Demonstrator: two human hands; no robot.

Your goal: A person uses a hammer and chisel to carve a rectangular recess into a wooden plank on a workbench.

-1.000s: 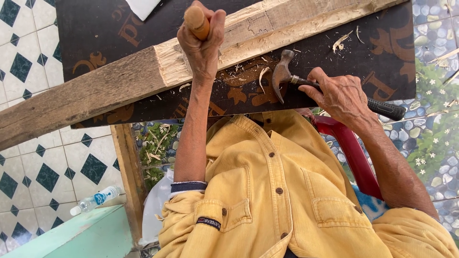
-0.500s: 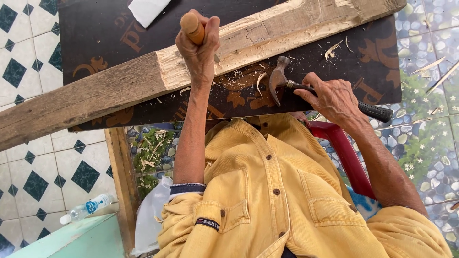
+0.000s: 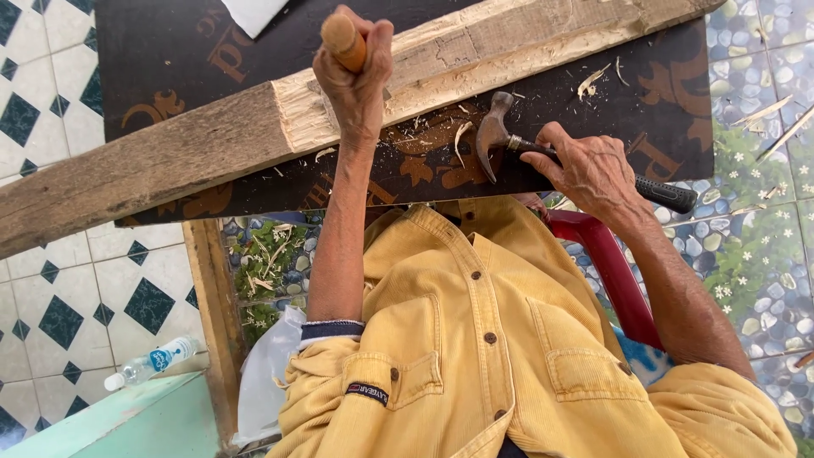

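My left hand (image 3: 356,80) is closed around the round wooden handle of a chisel (image 3: 342,38), held upright against a long rough wooden beam (image 3: 170,161). The beam lies slanted across a dark patterned board (image 3: 170,59), and its near edge is freshly cut pale where the chisel stands. My right hand (image 3: 589,170) grips a claw hammer by its black handle. The hammer's steel head (image 3: 492,127) hovers just over the board, right of the chisel. Pale wood shavings (image 3: 593,80) lie scattered on the board.
A red plastic chair (image 3: 606,263) is under my right arm. A wooden post (image 3: 212,314) stands below the board, with a white bag (image 3: 267,373) beside it. A plastic bottle (image 3: 153,360) lies near a green surface (image 3: 127,420). Around are tiled and pebble-patterned floors.
The hammer head has shifted slightly left and up along the board. My left hand stays on the chisel at the same spot on the beam.
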